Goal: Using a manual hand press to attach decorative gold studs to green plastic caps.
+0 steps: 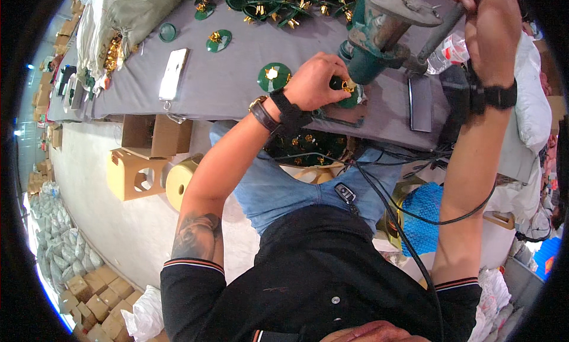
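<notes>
My left hand (320, 81) pinches a small green disc (349, 99) with a gold clip on it, at the foot of a hand press (368, 64) with worn green paint. Part of that disc is hidden behind my fingers. High on the right, my right hand (491, 37) is closed around the end of the press's metal lever (441, 37). Left of my left hand lies another green disc (274, 76) with a gold and pale piece at its centre. A further green disc (219, 41) with a gold clip rests farther back.
A heap of green discs with gold clips (261, 7) covers the table's far side. A white phone (173, 75) lies left, a dark phone (420, 104) right. Beyond the press is a plastic bottle (447, 54). Black cables (385, 194) cross my lap. Cardboard boxes (151, 134) stand below the table.
</notes>
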`<state>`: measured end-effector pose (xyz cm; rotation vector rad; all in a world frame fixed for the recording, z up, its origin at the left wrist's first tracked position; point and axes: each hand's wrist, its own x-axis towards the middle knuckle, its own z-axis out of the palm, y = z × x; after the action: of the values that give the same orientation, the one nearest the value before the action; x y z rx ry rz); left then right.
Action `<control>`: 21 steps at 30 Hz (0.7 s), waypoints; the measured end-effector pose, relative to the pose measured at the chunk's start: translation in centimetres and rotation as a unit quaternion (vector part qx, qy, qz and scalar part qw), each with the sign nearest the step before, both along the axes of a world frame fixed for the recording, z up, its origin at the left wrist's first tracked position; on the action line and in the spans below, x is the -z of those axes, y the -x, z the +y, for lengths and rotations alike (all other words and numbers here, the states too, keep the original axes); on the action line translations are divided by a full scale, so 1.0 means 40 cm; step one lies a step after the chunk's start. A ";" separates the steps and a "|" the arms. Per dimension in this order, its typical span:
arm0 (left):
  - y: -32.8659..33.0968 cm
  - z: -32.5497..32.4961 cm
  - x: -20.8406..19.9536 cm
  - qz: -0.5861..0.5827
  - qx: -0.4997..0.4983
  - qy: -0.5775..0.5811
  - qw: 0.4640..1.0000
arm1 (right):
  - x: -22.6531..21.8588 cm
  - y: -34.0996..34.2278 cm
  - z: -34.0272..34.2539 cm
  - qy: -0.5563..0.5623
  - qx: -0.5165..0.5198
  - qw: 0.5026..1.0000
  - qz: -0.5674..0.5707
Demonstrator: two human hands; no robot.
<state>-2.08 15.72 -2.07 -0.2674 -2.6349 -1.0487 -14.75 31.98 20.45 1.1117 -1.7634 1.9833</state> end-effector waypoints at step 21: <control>-0.008 0.019 -0.035 0.011 -0.012 0.026 1.000 | -0.019 0.006 0.219 -0.288 0.167 0.832 0.444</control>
<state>-1.78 16.47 -0.67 -0.2554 -2.6417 -0.9659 -14.99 40.72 21.20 1.4249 -1.8038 0.5128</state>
